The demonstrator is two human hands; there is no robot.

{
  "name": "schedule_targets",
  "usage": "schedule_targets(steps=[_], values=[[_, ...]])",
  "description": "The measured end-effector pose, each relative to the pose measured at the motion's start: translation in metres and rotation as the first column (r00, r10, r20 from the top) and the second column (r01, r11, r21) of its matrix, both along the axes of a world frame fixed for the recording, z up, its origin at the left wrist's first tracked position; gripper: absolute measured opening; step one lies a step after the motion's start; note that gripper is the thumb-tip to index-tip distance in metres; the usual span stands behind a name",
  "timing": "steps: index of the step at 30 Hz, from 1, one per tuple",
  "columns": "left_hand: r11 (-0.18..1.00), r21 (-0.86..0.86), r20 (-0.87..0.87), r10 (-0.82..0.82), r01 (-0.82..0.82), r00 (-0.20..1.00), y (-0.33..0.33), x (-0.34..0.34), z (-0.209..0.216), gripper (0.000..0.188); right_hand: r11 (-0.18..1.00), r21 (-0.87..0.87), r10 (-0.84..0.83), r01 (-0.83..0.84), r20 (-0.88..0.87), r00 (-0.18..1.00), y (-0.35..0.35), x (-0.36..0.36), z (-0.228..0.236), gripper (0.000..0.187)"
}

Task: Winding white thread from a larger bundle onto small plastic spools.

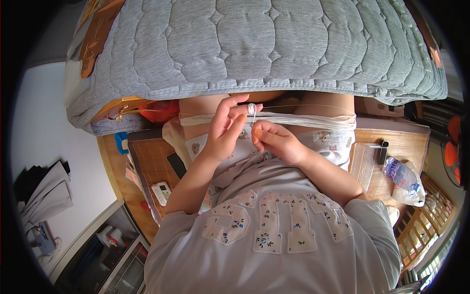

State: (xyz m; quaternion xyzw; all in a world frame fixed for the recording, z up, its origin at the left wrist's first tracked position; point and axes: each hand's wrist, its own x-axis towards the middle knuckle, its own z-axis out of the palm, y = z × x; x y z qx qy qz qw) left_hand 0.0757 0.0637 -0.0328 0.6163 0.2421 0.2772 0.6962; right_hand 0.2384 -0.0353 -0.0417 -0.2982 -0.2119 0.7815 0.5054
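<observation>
Fingers of my left hand pinch the small white bead on the thread bundle, stretched taut across my knees for tension; right hand fingers closed beneath it, steadying. Grey quilt ahead.

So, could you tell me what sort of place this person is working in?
Most likely a room in a home. A grey quilted blanket covers furniture ahead, a remote control lies on a woven mat, and a plastic bottle sits nearby, while both hands work white cord.
</observation>
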Motion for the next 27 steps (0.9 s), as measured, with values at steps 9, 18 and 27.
schedule_targets(steps=[9,18,27], values=[[0.862,0.482,-0.271,-0.023,0.156,0.962,0.009,-0.005,0.009,0.042,0.978,0.171,0.108,-0.116,0.054,0.993,-0.007,0.004,0.01,0.019],[0.971,0.239,0.036,-0.007,-0.002,0.999,0.0,-0.001,0.012,0.047,0.991,0.115,0.059,-0.064,0.048,0.997,-0.007,0.005,0.005,0.02],[0.994,-0.004,-0.21,-0.107,0.109,0.972,-0.006,-0.006,0.015,0.025,0.927,0.009,-0.373,0.375,-0.1,0.923,0.001,0.008,-0.007,0.02]])
